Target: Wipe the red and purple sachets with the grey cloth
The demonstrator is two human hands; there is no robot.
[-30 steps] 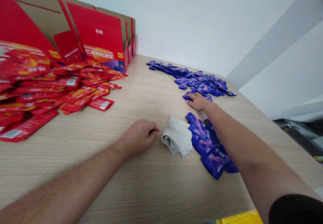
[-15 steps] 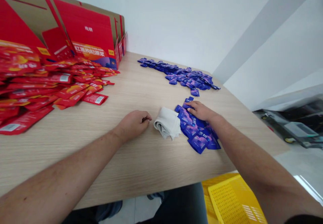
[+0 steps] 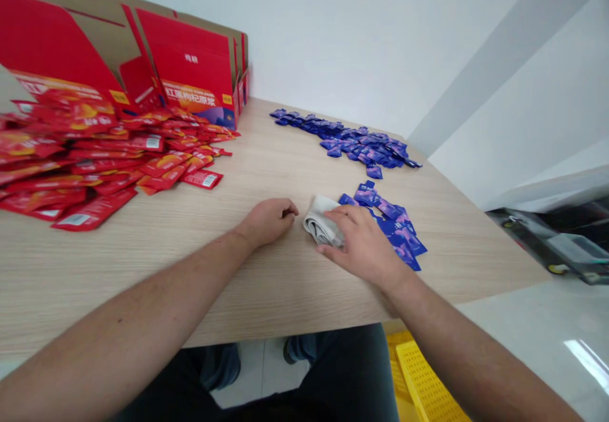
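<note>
The open right hand (image 3: pixel 364 244) lies with spread fingers on the folded white cloth (image 3: pixel 320 221), holding nothing, and blue sachets (image 3: pixel 383 216) lie just beside it, right of centre. The loosely curled left hand (image 3: pixel 269 222) rests empty on the wooden table (image 3: pixel 143 250).

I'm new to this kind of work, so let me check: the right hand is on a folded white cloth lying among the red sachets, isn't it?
Not quite: the folded white cloth lies beside the blue sachets, well apart from the red sachets, as the head view shows. The right hand is on it, as you said.
</note>
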